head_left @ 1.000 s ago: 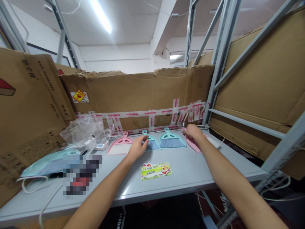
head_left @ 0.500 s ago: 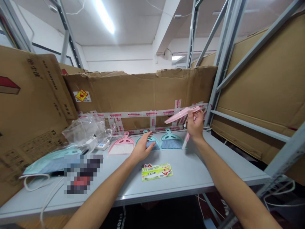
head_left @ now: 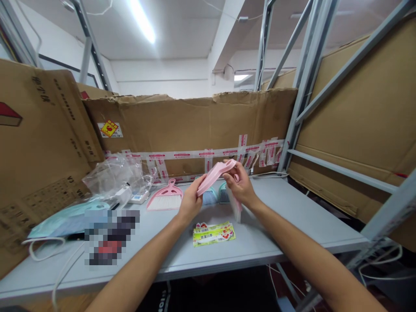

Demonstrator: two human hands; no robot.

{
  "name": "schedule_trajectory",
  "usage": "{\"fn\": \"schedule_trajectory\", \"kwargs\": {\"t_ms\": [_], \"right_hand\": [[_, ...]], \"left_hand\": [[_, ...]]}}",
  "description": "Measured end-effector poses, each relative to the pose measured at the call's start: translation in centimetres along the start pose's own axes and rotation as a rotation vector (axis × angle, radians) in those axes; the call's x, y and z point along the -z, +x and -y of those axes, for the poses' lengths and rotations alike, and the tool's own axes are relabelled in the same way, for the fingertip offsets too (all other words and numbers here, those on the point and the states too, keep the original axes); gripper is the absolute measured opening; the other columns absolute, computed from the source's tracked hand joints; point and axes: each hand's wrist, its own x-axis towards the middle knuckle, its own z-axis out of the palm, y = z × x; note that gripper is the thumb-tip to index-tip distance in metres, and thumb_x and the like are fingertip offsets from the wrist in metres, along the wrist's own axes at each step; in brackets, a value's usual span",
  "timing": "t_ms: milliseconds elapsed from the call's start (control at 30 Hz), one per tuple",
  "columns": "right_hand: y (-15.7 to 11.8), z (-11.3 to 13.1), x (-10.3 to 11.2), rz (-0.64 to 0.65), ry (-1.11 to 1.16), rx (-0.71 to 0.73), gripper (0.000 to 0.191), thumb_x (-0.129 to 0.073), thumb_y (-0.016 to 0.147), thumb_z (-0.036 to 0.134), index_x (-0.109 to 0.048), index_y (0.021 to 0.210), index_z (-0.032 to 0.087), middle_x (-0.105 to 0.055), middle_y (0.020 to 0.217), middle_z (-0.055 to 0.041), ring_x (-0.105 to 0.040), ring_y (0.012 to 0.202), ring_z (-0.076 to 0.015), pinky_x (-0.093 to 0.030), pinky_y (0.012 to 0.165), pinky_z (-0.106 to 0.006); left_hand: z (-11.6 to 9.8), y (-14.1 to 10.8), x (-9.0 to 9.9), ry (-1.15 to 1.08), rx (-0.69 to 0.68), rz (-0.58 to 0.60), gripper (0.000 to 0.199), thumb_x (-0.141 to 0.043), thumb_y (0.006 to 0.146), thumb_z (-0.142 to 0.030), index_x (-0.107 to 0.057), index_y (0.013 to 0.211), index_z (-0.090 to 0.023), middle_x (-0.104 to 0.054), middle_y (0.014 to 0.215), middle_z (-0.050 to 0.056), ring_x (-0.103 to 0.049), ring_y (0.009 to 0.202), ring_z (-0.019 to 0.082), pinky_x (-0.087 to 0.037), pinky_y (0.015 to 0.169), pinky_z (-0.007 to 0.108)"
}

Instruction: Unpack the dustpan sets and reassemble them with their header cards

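Note:
A pink dustpan [head_left: 216,174] is tilted in the air between both hands. My left hand [head_left: 191,200] grips its wide edge, and my right hand [head_left: 239,185] holds its handle end. From my right hand a pink brush [head_left: 237,208] with pale bristles also hangs down. Behind them on the grey shelf are a pink dustpan with a white-bristled brush [head_left: 166,200] and two teal sets, one with a blue brush [head_left: 209,197], the other [head_left: 223,194], both partly covered by the hands and held things. Flat green-and-white printed packaging [head_left: 213,234] lies in front.
The grey shelf [head_left: 260,242] has a large cardboard box [head_left: 182,125] along its back. On the left are clear plastic bags [head_left: 118,177], a teal bag [head_left: 69,216], a blurred dark item [head_left: 113,238] and white cables. Metal posts and another box [head_left: 360,130] stand right.
My right hand has brought the pink dustpan and brush left and down to the middle. My left hand, open before, has closed on the dustpan's edge.

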Motion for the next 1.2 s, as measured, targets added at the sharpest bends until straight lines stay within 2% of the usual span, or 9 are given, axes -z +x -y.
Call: {"fn": "schedule_trajectory", "kwargs": {"t_ms": [133,267,400,533,700,800,900,1033,1200], "right_hand": [[2.3,0.0,4.8,-0.214,-0.057,0.008,0.044,-0.07,0.105,0.07,-0.072,0.119,0.028,-0.051,0.07,0.0052,-0.042,0.056,-0.014,-0.035,0.05,-0.027],[5.1,-2.6,13.7,-0.517,-0.145,-0.056,0.056,-0.064,0.1,0.083,-0.062,0.106,0.028,-0.035,0.061,0.0104,-0.032,0.046,-0.0124,-0.027,0.043,-0.025],[4.8,-6.1,21.7,-0.566,-0.189,-0.239,0.056,-0.057,0.1,0.084,-0.056,0.1,0.028,-0.03,0.058,0.0125,-0.028,0.042,-0.0125,-0.029,0.042,-0.026],[2.7,-8.5,25.5,-0.591,-0.345,-0.39,0.056,-0.049,0.104,0.083,-0.055,0.098,0.027,-0.029,0.054,0.0133,-0.029,0.041,-0.0141,-0.033,0.044,-0.027],[2.3,-9.3,26.2,-0.53,-0.599,-0.405,0.053,-0.047,0.111,0.067,-0.071,0.107,0.021,-0.057,0.06,0.0018,-0.054,0.052,-0.0207,-0.047,0.057,-0.032],[3.1,-8.5,25.1,-0.371,-1.029,-0.355,0.046,-0.045,0.115,0.046,-0.08,0.12,0.017,-0.083,0.098,-0.0154,-0.077,0.093,-0.0299,-0.056,0.087,-0.036],[3.9,-7.3,22.9,-0.328,-1.244,-0.266,0.046,-0.044,0.117,0.038,-0.077,0.139,0.015,-0.084,0.123,-0.0212,-0.078,0.115,-0.0342,-0.053,0.101,-0.038],[4.3,-6.1,20.0,-0.322,-1.109,-0.082,0.054,-0.039,0.119,0.045,-0.072,0.152,0.017,-0.086,0.115,-0.0156,-0.081,0.111,-0.0302,-0.057,0.103,-0.036],[4.5,-6.8,17.7,-0.33,-0.674,-0.109,0.07,-0.048,0.112,0.069,-0.071,0.155,0.018,-0.088,0.102,-0.0101,-0.085,0.095,-0.0297,-0.07,0.094,-0.044]], "left_hand": [[0.7,0.2,0.6,0.02,0.096,-0.063,0.061,-0.051,0.098,-0.005,-0.072,0.152,-0.022,-0.081,0.142,0.01,-0.075,0.13,0.03,-0.057,0.119,0.047],[1.4,0.4,0.9,0.036,0.139,-0.054,0.046,-0.054,0.105,-0.014,-0.076,0.145,-0.019,-0.084,0.123,0.011,-0.077,0.113,0.029,-0.059,0.107,0.042],[1.7,0.4,0.9,0.044,0.138,-0.032,0.04,-0.053,0.108,-0.02,-0.078,0.14,-0.017,-0.083,0.113,0.01,-0.076,0.105,0.028,-0.059,0.103,0.04],[1.8,0.4,0.9,0.05,0.141,-0.015,0.038,-0.053,0.109,-0.023,-0.078,0.138,-0.019,-0.083,0.112,0.01,-0.075,0.103,0.027,-0.058,0.103,0.039],[2.0,0.4,0.8,0.058,0.13,0.017,0.038,-0.052,0.107,-0.018,-0.077,0.136,-0.018,-0.083,0.115,0.01,-0.074,0.103,0.027,-0.058,0.103,0.039],[2.1,0.4,0.8,0.063,0.127,0.017,0.04,-0.053,0.105,-0.017,-0.078,0.137,-0.019,-0.084,0.116,0.009,-0.075,0.104,0.027,-0.059,0.103,0.039],[2.1,0.3,0.7,0.063,0.127,0.009,0.04,-0.053,0.106,-0.017,-0.078,0.137,-0.019,-0.083,0.116,0.009,-0.075,0.105,0.027,-0.059,0.102,0.038],[2.0,0.3,0.6,0.047,0.12,0.011,0.04,-0.053,0.106,-0.016,-0.076,0.138,-0.018,-0.083,0.118,0.01,-0.074,0.105,0.026,-0.058,0.102,0.038],[1.8,0.4,0.8,0.038,0.129,0.031,0.042,-0.052,0.103,-0.014,-0.075,0.139,-0.019,-0.083,0.12,0.01,-0.074,0.107,0.027,-0.058,0.105,0.039]]}}
